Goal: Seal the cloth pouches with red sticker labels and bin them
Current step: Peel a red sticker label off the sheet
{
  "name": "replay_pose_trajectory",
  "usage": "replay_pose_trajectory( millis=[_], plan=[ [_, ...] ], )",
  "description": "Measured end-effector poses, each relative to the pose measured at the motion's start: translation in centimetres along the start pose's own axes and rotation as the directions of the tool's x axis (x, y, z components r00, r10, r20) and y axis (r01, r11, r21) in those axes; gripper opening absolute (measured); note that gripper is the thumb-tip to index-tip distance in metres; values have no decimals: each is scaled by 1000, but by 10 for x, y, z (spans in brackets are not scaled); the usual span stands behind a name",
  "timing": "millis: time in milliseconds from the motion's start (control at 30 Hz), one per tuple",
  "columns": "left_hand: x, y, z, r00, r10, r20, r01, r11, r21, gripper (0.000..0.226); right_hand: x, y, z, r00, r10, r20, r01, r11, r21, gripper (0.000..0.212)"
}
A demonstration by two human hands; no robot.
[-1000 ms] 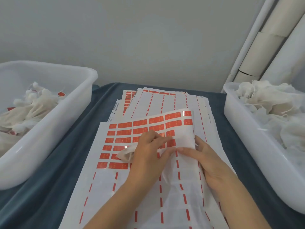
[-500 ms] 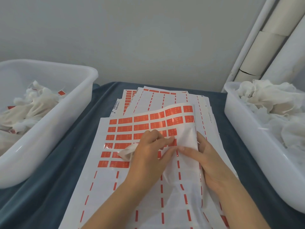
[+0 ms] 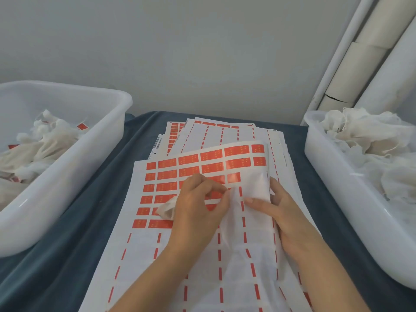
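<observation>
A sheet of red sticker labels (image 3: pixel 191 165) lies on top of a stack of sheets in the middle of the table. Its lower rows are peeled bare. My left hand (image 3: pixel 195 208) rests on the sheet with a small white cloth pouch (image 3: pixel 165 210) tucked under its palm, and its thumb and forefinger pinch at a red label by the sheet's bare column. My right hand (image 3: pixel 286 215) grips the sheet's right edge and bends it upward. The pouch is mostly hidden by my left hand.
A white bin (image 3: pixel 74 176) on the left holds pouches with red labels. A white bin (image 3: pixel 333 199) on the right is heaped with plain cloth pouches (image 3: pixel 364 136). A dark blue cloth (image 3: pixel 90 221) covers the table. Cardboard tubes (image 3: pixel 360 64) lean at the back right.
My right hand has curled the sheet's right edge up higher. My left fingers have closed in on a label near the bare column.
</observation>
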State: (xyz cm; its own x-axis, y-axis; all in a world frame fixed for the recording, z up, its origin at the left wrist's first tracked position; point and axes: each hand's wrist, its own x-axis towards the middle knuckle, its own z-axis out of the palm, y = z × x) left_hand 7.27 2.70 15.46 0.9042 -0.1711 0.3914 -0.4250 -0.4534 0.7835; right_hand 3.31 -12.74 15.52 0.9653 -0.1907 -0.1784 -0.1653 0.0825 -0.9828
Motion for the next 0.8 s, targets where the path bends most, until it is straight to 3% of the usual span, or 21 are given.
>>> replay_pose_trajectory(
  millis=[167,267,333,367,467,533,633,800],
  plan=[
    [4,4,-13,986,-10,-165,-5,996,-91,14,3,-1,-1,984,8,-175,-22,997,-76,73],
    [3,11,-18,973,77,-219,-112,982,-150,6,5,-2,3,890,-259,-374,95,910,-404,73],
    [1,13,-17,962,169,-213,-200,971,-132,6,1,-6,5,816,-453,-359,215,815,-539,47],
    [0,14,-16,956,215,-201,-240,964,-110,6,-3,-9,8,839,-440,-321,238,826,-511,37],
    [-4,12,-11,929,347,-131,-355,934,-38,10,-10,-15,15,981,-156,-117,113,944,-310,50],
    [-6,11,-9,913,395,-97,-399,917,-15,14,-11,-16,16,998,-29,-62,17,982,-188,45],
    [-7,9,-7,901,428,-77,-428,904,11,15,-11,-17,11,999,-37,-36,35,998,-47,34],
    [-10,8,-7,919,395,-12,-395,918,-30,19,-10,-14,7,988,-106,-111,108,994,8,31]
  ],
)
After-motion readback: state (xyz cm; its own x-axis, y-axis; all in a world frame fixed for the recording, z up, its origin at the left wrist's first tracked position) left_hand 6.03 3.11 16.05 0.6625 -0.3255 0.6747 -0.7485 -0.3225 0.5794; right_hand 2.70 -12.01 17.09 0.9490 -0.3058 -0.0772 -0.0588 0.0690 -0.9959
